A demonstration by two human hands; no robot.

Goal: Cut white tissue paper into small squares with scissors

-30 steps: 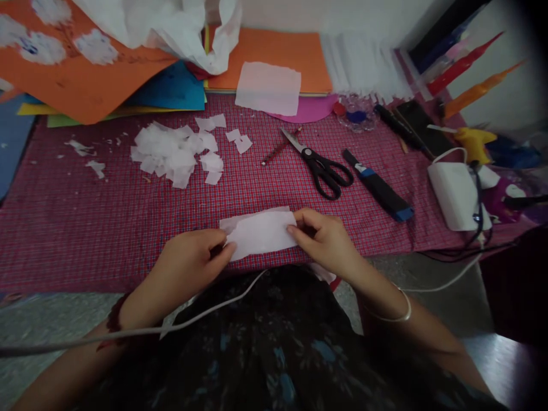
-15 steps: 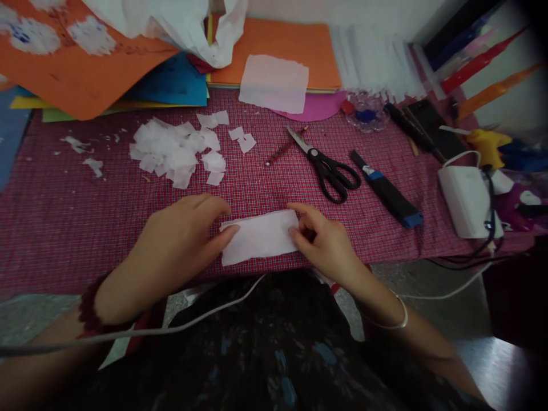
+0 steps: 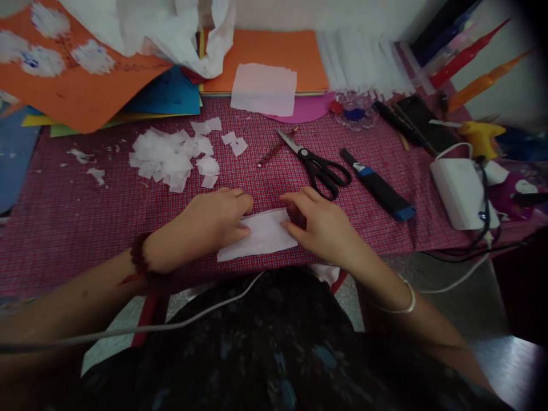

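Note:
A folded strip of thin white paper (image 3: 268, 237) lies flat at the front edge of the checked tablecloth (image 3: 85, 228). My left hand (image 3: 209, 222) grips its left part, thumb on top and fingers curled over the far edge. At the right end, my right hand (image 3: 323, 225) holds the strip with its thumb on the paper and its forefinger bent past the far edge. The undersides of both hands are hidden. Beyond the strip lie black-handled scissors (image 3: 319, 165), blades slightly apart, and a small pile of white paper squares (image 3: 160, 157).
A black and blue cutter knife (image 3: 381, 191) lies right of the scissors, near a thin dark stick (image 3: 272, 154). Behind are a white sheet (image 3: 264, 88), orange paper (image 3: 274, 48) and a clear dish (image 3: 355, 111). A white box with cords (image 3: 460, 194) stands at right.
My left hand has slid rightward along the strip, covering more of its far edge. My right hand has moved slightly, its forefinger reaching farther over. The camera view has shifted a little.

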